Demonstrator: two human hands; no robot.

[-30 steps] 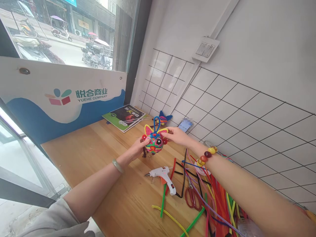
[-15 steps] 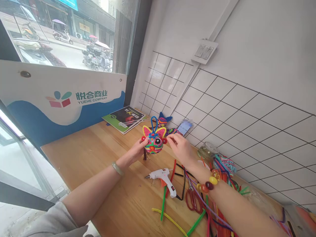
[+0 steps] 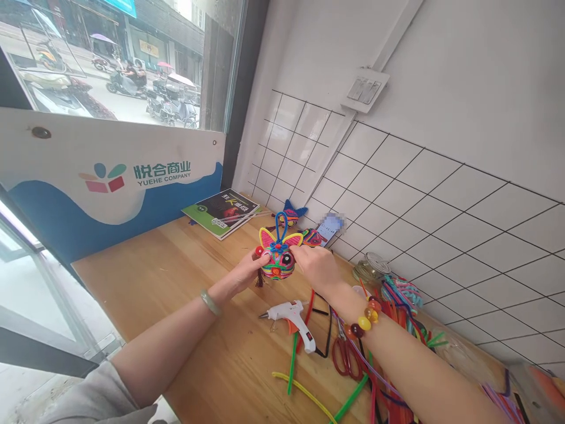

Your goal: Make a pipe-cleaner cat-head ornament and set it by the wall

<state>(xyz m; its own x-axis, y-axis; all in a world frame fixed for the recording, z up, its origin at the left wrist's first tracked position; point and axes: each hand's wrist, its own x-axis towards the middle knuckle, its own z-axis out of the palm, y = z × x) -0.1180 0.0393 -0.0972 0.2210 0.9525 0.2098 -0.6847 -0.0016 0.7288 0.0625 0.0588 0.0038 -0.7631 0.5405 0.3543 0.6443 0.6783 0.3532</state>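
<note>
A colourful pipe-cleaner animal-head ornament (image 3: pixel 278 266) is held up over the table, with pink-and-yellow ears, a blue loop on top and a dark tassel below. My left hand (image 3: pixel 247 269) grips its left side, the thumb on the front near a red ball. My right hand (image 3: pixel 318 266) is closed at the ornament's right side, its fingertips against the edge by the ear and eye; they cover the red ball there. Below lies a white glue gun (image 3: pixel 292 321), its nozzle pointing left.
Red-handled scissors (image 3: pixel 347 356) and loose pipe cleaners (image 3: pixel 304 393) lie at the front right. Farther back are books (image 3: pixel 220 213), two more colourful ornaments (image 3: pixel 289 215), a phone (image 3: pixel 329 229) and a glass jar (image 3: pixel 372 268). A tiled wall (image 3: pixel 415 182) bounds the right side.
My right hand has moved left and now covers the ornament's right edge. The ornament has shifted slightly right and down in my left hand. Outside, a scooter with riders has come into view.
</note>
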